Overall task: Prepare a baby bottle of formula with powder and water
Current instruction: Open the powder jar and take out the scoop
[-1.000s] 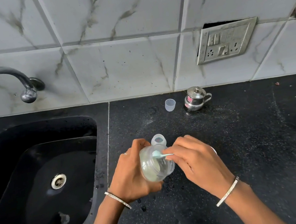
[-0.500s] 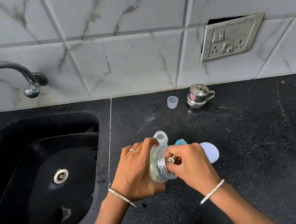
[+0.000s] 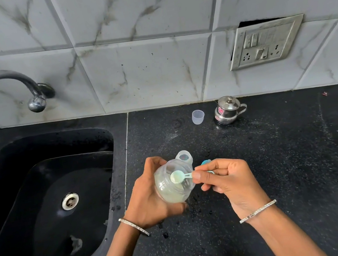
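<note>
— Over the black counter (image 3: 289, 164), just right of the sink (image 3: 60, 144): what does the left hand (image 3: 149, 196) have?
— A clear jar (image 3: 171, 191). Fingers and thumb curl round its body, base toward the palm, and it is lifted off the counter.
— Upright?
— No, tipped. Its long axis leans toward the right hand (image 3: 226, 180), with the mouth facing up and to the right. Pale powder lies along the lower wall.
— And the right hand?
— Thumb and forefinger pinch the handle of a small mint-green scoop (image 3: 177, 177); the other fingers curl beneath. The scoop lies nearly level, bowl at the jar's mouth, handle pointing right.
— Anything in the bowl?
— I cannot tell.
— Around them?
— A clear domed cap (image 3: 183, 157) just behind the jar, and something blue (image 3: 205, 162) behind the right fingers. Near the wall, a small clear cup (image 3: 198, 117) stands beside a lidded steel pot (image 3: 228, 110), not touching it.
</note>
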The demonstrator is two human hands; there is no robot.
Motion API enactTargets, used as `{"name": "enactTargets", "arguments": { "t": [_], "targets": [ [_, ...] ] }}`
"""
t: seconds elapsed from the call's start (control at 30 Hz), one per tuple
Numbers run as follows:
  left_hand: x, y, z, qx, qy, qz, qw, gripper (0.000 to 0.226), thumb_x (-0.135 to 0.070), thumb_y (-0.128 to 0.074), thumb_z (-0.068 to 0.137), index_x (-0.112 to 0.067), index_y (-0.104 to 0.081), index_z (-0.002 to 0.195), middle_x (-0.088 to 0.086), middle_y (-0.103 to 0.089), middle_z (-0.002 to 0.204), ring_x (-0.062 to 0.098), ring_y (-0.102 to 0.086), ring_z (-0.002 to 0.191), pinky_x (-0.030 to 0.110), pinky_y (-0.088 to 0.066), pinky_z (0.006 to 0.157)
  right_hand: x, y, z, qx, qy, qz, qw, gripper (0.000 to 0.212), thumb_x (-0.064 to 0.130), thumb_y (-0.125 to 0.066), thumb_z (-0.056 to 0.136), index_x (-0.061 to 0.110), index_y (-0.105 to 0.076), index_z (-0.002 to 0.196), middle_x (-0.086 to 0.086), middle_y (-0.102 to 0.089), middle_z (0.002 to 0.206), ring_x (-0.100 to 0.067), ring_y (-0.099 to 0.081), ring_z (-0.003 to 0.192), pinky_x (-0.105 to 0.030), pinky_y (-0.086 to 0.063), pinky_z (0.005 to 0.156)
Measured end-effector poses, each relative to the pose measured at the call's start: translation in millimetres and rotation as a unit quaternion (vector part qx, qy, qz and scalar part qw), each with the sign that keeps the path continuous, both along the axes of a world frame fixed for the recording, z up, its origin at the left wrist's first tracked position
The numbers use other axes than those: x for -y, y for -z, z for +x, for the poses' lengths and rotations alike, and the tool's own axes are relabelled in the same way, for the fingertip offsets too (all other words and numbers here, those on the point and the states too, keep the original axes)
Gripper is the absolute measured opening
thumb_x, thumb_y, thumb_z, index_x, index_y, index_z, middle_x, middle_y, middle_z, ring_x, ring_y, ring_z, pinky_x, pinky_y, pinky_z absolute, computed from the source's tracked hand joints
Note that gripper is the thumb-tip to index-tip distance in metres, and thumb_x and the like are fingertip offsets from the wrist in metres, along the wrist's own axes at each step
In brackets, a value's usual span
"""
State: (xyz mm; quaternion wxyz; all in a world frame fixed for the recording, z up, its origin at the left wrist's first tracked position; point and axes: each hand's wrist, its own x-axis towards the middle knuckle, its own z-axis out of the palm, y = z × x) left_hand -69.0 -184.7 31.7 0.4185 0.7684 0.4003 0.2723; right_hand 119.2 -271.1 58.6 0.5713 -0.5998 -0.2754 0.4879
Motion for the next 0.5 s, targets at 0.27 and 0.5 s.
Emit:
{"name": "enactTargets", "arguments": {
  "t": [0.27,0.5],
  "targets": [
    [-8.3,13.8,0.0,0.034,-0.024,-0.034,0.999,0.092,-0.033,-0.095,0.040,-0.022,-0.042,0.115,-0.016,-0.068,0.101,0.012,-0.067,0.083,0.022,-0.054,0.066,-2.2,-0.4,8.1,-0.035,0.003,0.008,0.999,0.019,0.007,-0.081,0.079,0.000,-0.078,0.097,-0.021,-0.079,0.087,-0.013,-0.069,0.063,-0.016,-0.044,0.052],
    [-17.7,23.8,-3.2,0.011,-0.115,-0.090,0.989,0.096,-0.046,-0.089,0.033,-0.030,-0.041,0.114,-0.017,-0.064,0.102,-0.012,-0.060,0.088,0.005,-0.045,0.064,-20.6,5.6,24.4,-0.053,0.057,0.009,0.997,0.019,0.003,-0.078,0.082,-0.001,-0.076,0.100,-0.022,-0.079,0.089,-0.013,-0.071,0.064,-0.014,-0.047,0.053]
  ]
}}
